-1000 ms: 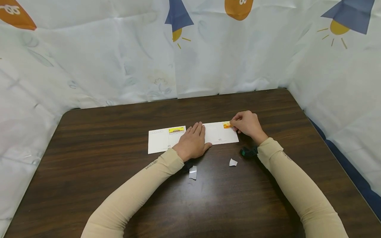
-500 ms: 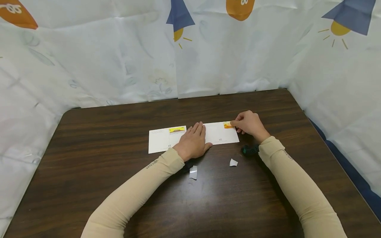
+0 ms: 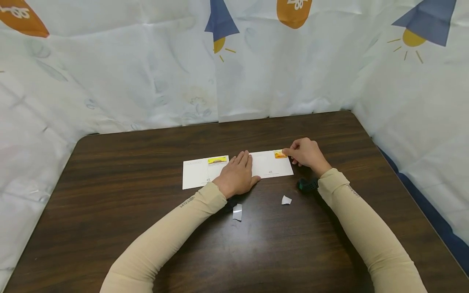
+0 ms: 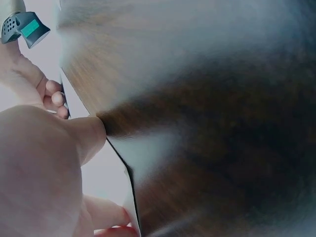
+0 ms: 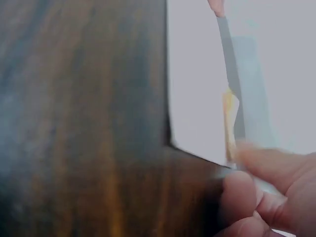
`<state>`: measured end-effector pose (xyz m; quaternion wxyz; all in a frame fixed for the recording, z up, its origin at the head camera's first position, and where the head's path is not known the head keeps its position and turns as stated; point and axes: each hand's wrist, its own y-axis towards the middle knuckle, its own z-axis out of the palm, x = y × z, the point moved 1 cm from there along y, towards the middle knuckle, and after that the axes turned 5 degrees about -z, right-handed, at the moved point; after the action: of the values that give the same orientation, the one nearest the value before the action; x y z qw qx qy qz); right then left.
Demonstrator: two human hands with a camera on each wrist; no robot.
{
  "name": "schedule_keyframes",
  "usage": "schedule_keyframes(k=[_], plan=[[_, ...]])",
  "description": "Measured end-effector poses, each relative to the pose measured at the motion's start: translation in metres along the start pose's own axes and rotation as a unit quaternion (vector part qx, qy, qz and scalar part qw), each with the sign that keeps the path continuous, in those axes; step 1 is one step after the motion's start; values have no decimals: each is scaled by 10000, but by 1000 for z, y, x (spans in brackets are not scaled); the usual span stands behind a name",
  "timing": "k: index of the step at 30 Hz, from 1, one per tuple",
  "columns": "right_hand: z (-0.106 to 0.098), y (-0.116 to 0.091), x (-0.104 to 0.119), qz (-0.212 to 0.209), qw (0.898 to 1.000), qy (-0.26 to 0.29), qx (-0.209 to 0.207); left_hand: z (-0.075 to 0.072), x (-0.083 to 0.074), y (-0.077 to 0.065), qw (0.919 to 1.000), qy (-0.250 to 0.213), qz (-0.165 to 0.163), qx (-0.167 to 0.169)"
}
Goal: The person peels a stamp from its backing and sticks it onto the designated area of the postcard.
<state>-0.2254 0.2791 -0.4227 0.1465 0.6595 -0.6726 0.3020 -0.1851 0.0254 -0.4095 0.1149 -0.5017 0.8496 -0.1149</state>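
Observation:
Two white postcards lie side by side on the table: a left postcard (image 3: 194, 175) with a yellow stamp (image 3: 217, 160) at its upper right, and a right postcard (image 3: 269, 166). My left hand (image 3: 237, 175) rests flat with straight fingers where they come together, covering their inner edges. At the top right corner of the right postcard, my right hand (image 3: 305, 154) pinches the right end of an orange-yellow stamp (image 3: 280, 154) between thumb and finger. In the right wrist view the far end of that stamp (image 5: 229, 121) stands slightly raised from the postcard; the other fingers curl below.
Two small white paper scraps lie nearer the body, one scrap (image 3: 237, 212) below the left hand, another scrap (image 3: 286, 200) toward the right. A dark wrist device (image 3: 307, 185) sits under the right wrist. Printed white cloth (image 3: 176, 81) hangs behind the brown table (image 3: 121, 171).
Both hands and postcards keep nearly the same places; the right thumb and fingers shift only slightly at the stamp. The head view tilts a little.

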Motion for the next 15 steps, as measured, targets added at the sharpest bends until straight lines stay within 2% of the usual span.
schedule_keyframes(k=[4, 8, 15], plan=[[4, 1, 1, -267, 9992, -285, -90, 0, 1, 0, 10000, -32, -33, 48], [9, 3, 7, -541, 9947, -871, -68, 0, 1, 0, 9999, -28, -51, 89], [13, 5, 18, -409, 9869, -1552, 137, 1, 1, 1, 9999, -32, -53, 113]])
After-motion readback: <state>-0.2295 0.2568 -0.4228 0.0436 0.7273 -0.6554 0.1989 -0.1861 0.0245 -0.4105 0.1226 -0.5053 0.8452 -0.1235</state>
